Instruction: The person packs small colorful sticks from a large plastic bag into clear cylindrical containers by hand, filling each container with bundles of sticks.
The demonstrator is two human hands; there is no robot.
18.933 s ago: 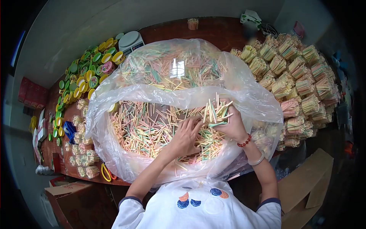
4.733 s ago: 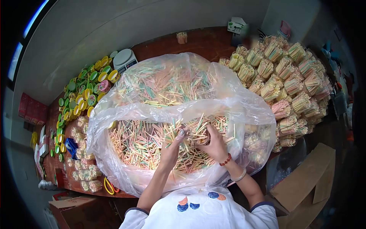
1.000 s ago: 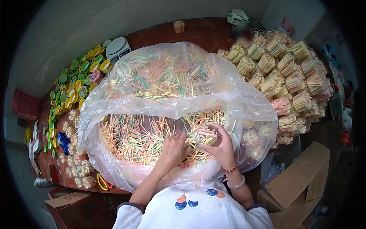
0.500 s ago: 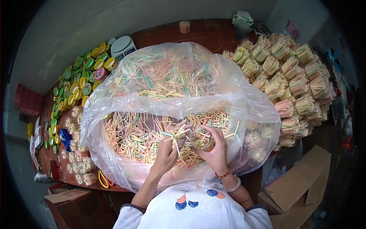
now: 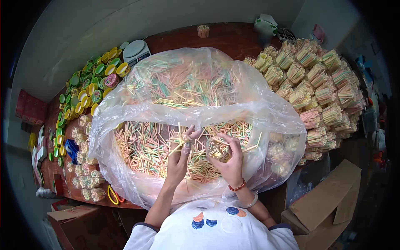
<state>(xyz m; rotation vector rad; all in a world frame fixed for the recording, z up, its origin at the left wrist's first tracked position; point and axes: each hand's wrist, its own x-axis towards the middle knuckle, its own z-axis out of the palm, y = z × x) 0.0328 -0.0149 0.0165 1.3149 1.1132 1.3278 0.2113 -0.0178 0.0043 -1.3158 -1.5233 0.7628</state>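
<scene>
Here we are over the bag, both hands inside its open mouth, and the gap between them is what matters. The left hand has its fingers together on a few held sticks, one pointing to 12 o'clock, another slanting off toward 8. Across at about 3 o'clock from those sticks, just beside and apart, sits the round container, packed with upright sticks showing their ends to us, so its long axis looks to run up toward the wearer. The right hand is the nearer one: clamped around it, thumb at 7 o'clock, fingers over the top to 1, with the 9 o'clock side facing the left hand uncovered. Loose sticks spread beneath and away to 9 o'clock. Now the edges: plastic film crosses at 12 o'clock, the near rim lies at 6 under both forearms, and more film closes in at 3. Bundles crowd the table at 2 o'clock beyond the bag, so the best open room looks to be straight up, or across the short gap.
</scene>
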